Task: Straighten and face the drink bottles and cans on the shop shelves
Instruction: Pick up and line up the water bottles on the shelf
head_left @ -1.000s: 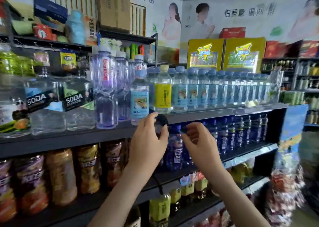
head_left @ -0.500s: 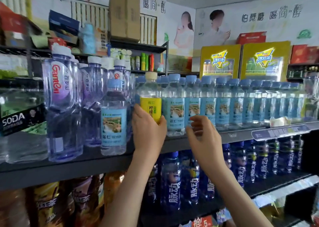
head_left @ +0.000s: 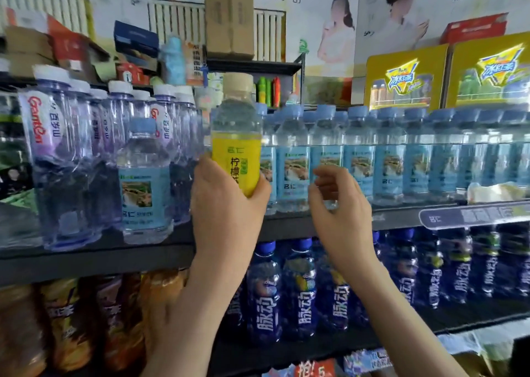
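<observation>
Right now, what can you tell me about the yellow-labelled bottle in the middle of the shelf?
The yellow-labelled bottle is clear plastic with a pale cream cap, a see-through ribbed shoulder and a bright yellow wrap label printed with dark characters. It is roughly upright, label facing the camera. It seems to be held a little above the shelf, in front of the row of blue-labelled bottles. The left hand grips its lower part and hides the base. The right hand does not touch it.

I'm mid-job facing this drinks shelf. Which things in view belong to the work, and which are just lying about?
Job: yellow-label bottle, gripped by the left hand; right hand, holding nothing; blue-label water bottles; dark blue bottles below.
Lying about: cardboard box up top; yellow display cartons; red box.
</observation>
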`<state>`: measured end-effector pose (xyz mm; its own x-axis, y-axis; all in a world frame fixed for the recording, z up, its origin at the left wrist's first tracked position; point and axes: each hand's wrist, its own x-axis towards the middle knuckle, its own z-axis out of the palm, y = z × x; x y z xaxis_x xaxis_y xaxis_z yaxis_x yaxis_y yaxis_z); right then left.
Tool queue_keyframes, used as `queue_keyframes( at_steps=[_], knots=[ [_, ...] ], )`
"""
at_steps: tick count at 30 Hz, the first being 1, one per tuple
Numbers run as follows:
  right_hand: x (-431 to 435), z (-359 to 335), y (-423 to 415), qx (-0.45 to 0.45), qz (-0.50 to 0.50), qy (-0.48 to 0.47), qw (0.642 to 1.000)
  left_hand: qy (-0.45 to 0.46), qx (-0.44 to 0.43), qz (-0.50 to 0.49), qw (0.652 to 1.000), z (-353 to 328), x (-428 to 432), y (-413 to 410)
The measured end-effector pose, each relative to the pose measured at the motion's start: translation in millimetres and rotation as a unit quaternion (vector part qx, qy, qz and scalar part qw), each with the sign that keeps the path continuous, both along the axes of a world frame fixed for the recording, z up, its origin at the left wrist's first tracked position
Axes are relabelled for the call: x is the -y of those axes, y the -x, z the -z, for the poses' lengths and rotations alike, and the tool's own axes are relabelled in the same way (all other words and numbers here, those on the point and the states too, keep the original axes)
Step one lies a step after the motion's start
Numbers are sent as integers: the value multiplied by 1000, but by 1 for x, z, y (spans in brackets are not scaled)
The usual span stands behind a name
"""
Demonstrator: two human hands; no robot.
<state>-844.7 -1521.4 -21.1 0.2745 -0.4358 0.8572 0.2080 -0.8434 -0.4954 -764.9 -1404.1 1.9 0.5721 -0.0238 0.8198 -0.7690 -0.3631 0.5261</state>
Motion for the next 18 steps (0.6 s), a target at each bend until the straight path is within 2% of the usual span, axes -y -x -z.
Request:
queue_keyframes(
  at_steps=[3, 8, 18],
  knots=[
    [15, 2, 33, 1, -39, -20, 999, -2, 27, 10, 1000, 0, 20, 42],
    [64, -1, 114, -11, -73, -53, 996, -12, 18, 57, 998, 11, 86, 120],
    [202, 18, 263, -21, 4, -99, 995, -9, -34, 226, 973, 28, 256, 251]
  ],
)
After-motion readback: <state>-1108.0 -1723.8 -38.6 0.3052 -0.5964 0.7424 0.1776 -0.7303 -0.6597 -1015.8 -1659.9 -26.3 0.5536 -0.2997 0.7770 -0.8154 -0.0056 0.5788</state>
